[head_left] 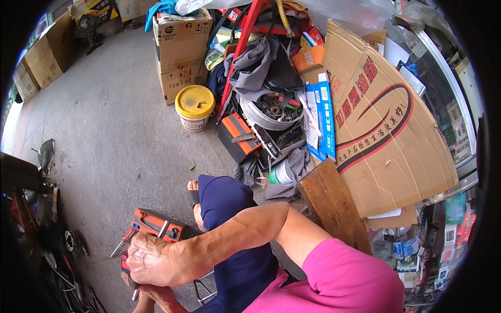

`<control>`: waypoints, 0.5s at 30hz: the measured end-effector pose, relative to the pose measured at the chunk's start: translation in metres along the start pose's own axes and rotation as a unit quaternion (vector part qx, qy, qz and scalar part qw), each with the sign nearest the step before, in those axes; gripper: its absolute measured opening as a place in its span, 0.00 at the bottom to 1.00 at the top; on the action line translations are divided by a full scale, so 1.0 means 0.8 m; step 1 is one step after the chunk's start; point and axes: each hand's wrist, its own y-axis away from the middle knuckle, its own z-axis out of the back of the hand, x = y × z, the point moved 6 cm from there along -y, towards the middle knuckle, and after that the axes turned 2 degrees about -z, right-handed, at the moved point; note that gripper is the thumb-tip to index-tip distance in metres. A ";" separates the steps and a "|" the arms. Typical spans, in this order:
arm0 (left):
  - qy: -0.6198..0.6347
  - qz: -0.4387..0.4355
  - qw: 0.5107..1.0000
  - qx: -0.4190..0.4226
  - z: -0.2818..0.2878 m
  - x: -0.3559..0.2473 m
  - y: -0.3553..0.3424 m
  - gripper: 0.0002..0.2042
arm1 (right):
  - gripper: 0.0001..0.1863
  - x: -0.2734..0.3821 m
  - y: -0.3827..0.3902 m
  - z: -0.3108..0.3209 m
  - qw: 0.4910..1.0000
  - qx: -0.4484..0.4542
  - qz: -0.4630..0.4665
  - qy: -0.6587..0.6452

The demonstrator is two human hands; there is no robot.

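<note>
My right hand (162, 261) is closed, its back toward me, at the lower left. Below it, my left hand (160, 296) is mostly hidden; what shows of it looks curled. A slim tool (134, 293) with a dark sleeve and a metal tip pokes out between the hands; I cannot tell which hand grips it. A red block (124, 261) is half covered by my right hand. Just beyond my knuckles lies an orange-and-black battery-like box (176, 232) with a metal bar (164, 228) across it. A red-handled screwdriver (123, 242) lies beside it on the floor.
Dark machine parts (49, 261) line the left edge. Ahead are a yellow-lidded bucket (194, 103), stacked cartons (181, 47), another orange battery-like box (237, 136) and a white tub (269, 123) of parts. A wooden plank (336, 206) and flattened cardboard (391, 151) stand right of my knee.
</note>
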 end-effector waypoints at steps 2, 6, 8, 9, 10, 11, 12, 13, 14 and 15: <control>-0.009 -0.002 1.000 0.005 0.004 -0.002 0.003 0.22 | 0.07 -0.008 0.002 -0.013 0.993 -0.073 0.031 -0.088; -0.025 -0.013 0.999 0.030 -0.008 -0.021 0.008 0.20 | 0.06 -0.007 0.001 -0.006 0.992 -0.082 0.062 -0.070; -0.033 -0.020 0.999 0.035 -0.014 -0.032 0.009 0.18 | 0.05 -0.008 0.001 -0.004 0.989 -0.072 0.084 -0.096; -0.039 -0.025 0.998 0.041 -0.019 -0.038 0.006 0.18 | 0.05 -0.009 0.000 -0.003 0.987 -0.067 0.095 -0.109; -0.041 -0.027 0.998 0.046 -0.021 -0.043 0.005 0.17 | 0.06 -0.010 0.000 0.003 0.984 -0.082 0.077 -0.135; -0.050 -0.030 0.998 0.037 -0.014 -0.049 0.007 0.16 | 0.07 -0.005 -0.008 0.015 0.981 -0.091 0.086 -0.145; -0.054 -0.034 0.997 0.043 -0.017 -0.053 0.006 0.15 | 0.07 -0.007 -0.007 0.024 0.980 -0.098 0.075 -0.154; -0.058 -0.038 0.996 0.049 -0.018 -0.058 0.005 0.15 | 0.08 -0.009 -0.006 0.029 0.979 -0.105 0.066 -0.162; -0.063 -0.045 0.996 0.052 -0.018 -0.064 0.005 0.14 | 0.09 -0.013 -0.008 0.029 0.975 -0.141 0.060 -0.159; -0.062 -0.053 0.995 0.065 -0.023 -0.071 0.004 0.13 | 0.09 -0.018 -0.003 0.033 0.966 -0.174 0.051 -0.186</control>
